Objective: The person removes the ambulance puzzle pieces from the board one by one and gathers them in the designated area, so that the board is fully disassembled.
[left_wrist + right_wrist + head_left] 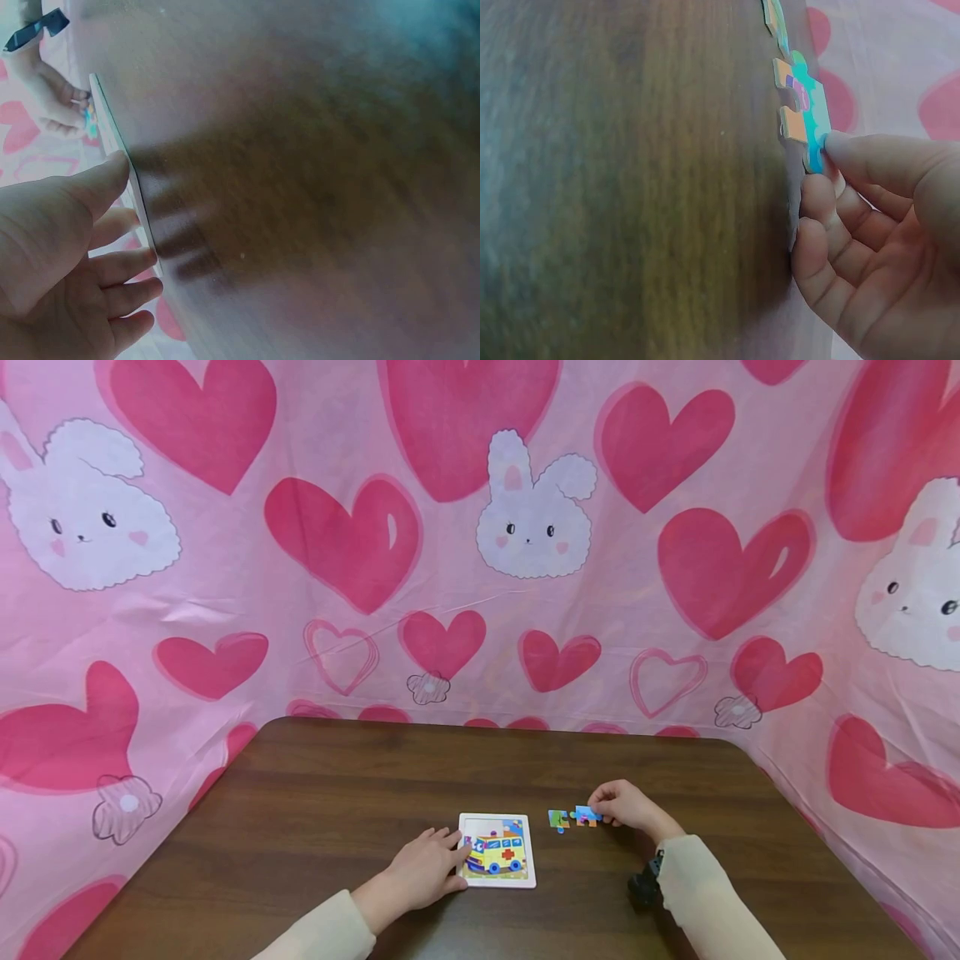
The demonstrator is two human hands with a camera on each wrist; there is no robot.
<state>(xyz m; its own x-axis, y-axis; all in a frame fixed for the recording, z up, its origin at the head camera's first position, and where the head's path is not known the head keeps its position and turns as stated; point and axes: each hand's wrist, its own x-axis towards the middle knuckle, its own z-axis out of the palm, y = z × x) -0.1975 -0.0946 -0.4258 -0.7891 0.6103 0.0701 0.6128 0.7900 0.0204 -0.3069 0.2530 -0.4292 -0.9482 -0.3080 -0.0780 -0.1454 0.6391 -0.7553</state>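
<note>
A square jigsaw puzzle with a white frame [531, 853] lies on the table, showing a yellow ambulance [504, 855] with a red cross. Its upper left part is a pale gap. My left hand [422, 870] rests at the frame's left side, thumb near the lower corner; the left wrist view shows the fingers fairly straight along the edge. To the right of the frame, my right hand [630, 807] pinches a blue jigsaw piece [815, 112] by one end between thumb and index finger. A greener jigsaw piece [557, 819] lies just left of it.
Dark wood-grain table [360, 785] lies under everything. Pink cloth [525, 585] with hearts and rabbit faces hangs behind and along both sides. A black wrist camera [645, 885] sits on the right wrist, by the sleeve.
</note>
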